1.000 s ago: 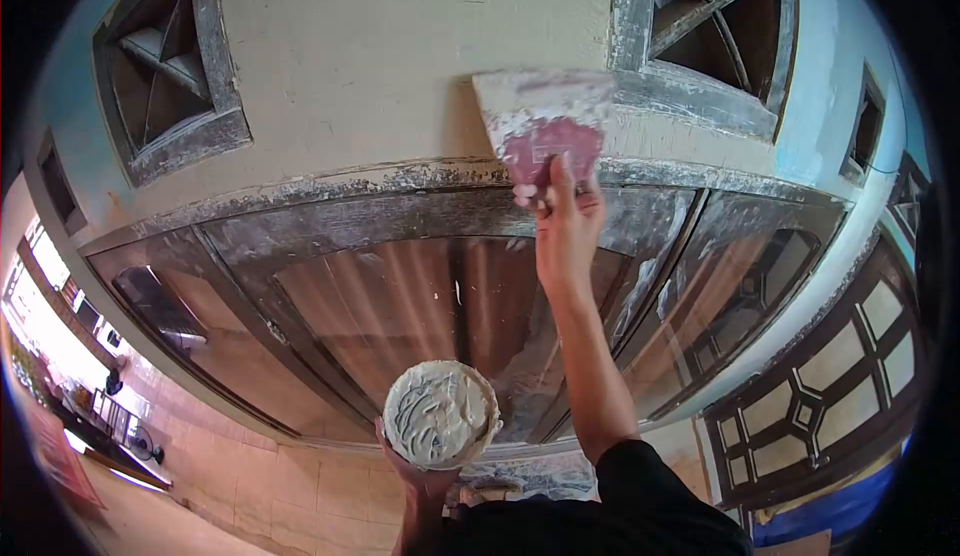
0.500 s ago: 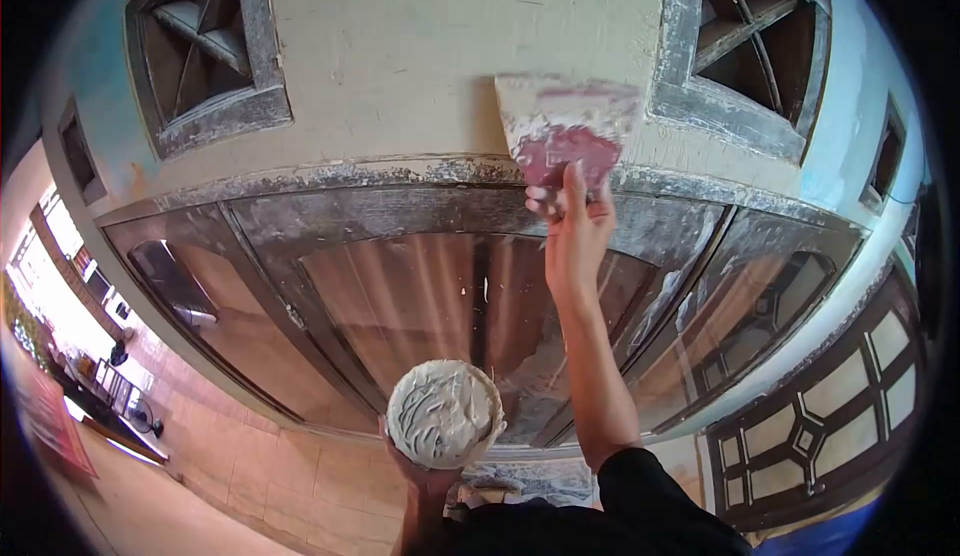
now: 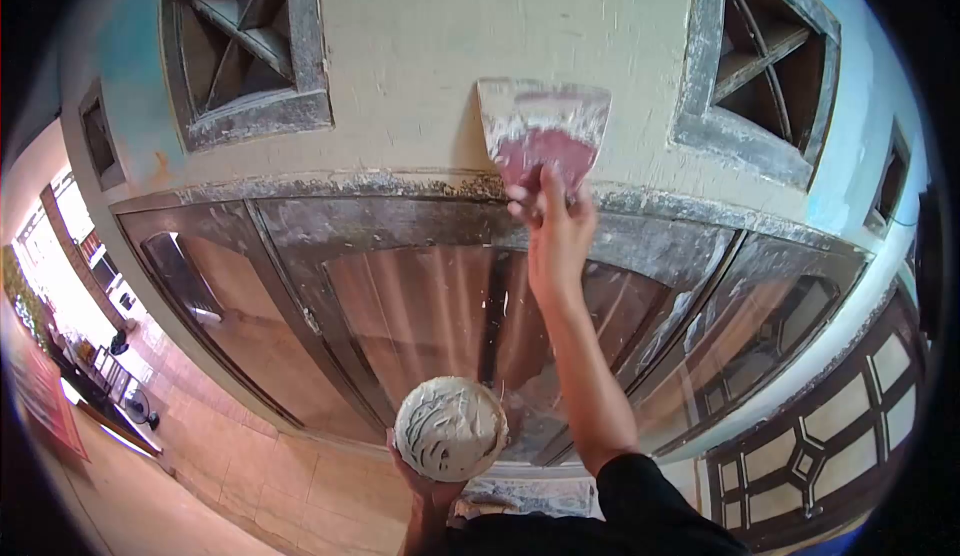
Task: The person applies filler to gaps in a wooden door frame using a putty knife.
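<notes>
My right hand grips a wide scraper with a reddish lower part and a blade smeared with pale filler. The blade's top edge lies against the cream wall, just above the wooden frame below it. Fingers and thumb wrap the scraper's lower end, so its handle is mostly hidden. Low in the view, my left hand holds a round tub from beneath and the side. Grey-white filler with ridged marks covers its top; the tub's sides are largely hidden.
Square vents with crossed bars flank the wall patch, left and right. Below runs a dark wooden frame with glass panes. A panelled door is at lower right; a tiled floor and a fan are at left.
The scraper has slid left along the wall in my right hand. The whole view has shifted slightly. My left hand keeps its hold on the tub, now a little lower in view.
</notes>
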A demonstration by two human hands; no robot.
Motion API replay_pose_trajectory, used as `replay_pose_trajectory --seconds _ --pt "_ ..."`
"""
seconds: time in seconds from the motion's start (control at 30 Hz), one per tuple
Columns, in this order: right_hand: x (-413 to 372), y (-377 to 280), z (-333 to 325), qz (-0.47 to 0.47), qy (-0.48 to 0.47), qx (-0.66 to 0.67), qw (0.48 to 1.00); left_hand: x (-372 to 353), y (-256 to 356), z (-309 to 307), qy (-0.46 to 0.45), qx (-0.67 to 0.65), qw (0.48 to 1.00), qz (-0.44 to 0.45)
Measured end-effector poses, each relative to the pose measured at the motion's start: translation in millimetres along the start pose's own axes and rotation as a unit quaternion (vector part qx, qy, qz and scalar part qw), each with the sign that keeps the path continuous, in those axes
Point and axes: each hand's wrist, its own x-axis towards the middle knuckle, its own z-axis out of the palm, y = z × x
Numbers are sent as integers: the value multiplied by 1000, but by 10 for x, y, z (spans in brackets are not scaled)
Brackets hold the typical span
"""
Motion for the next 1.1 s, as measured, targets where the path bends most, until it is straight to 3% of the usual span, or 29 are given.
replay_pose_trajectory --seconds 0.13,0.27,0.43,0.57,0.77,0.97,1.1 --pt "-451 431 -432 47 34 -11 998 15 18 -63 0 3 1000 5" --pt "-814 409 -654 80 28 -29 996 -77 117 151 -22 -10 1000 0" --pt "-271 -11 46 -7 -51 3 999 -11 95 -35 -9 13 1000 -2" --pt "-78 143 176 -4 -69 20 997 -10 89 33 -30 -28 999 -20" --pt "-756 566 -374 109 32 -19 993 -34 85 61 -20 30 999 17" --pt "-468 45 -36 38 -70 1 997 12 111 -73 -15 4 1000 11" --pt "-116 42 206 9 -60 24 998 0 106 -88 -21 -3 1000 8"
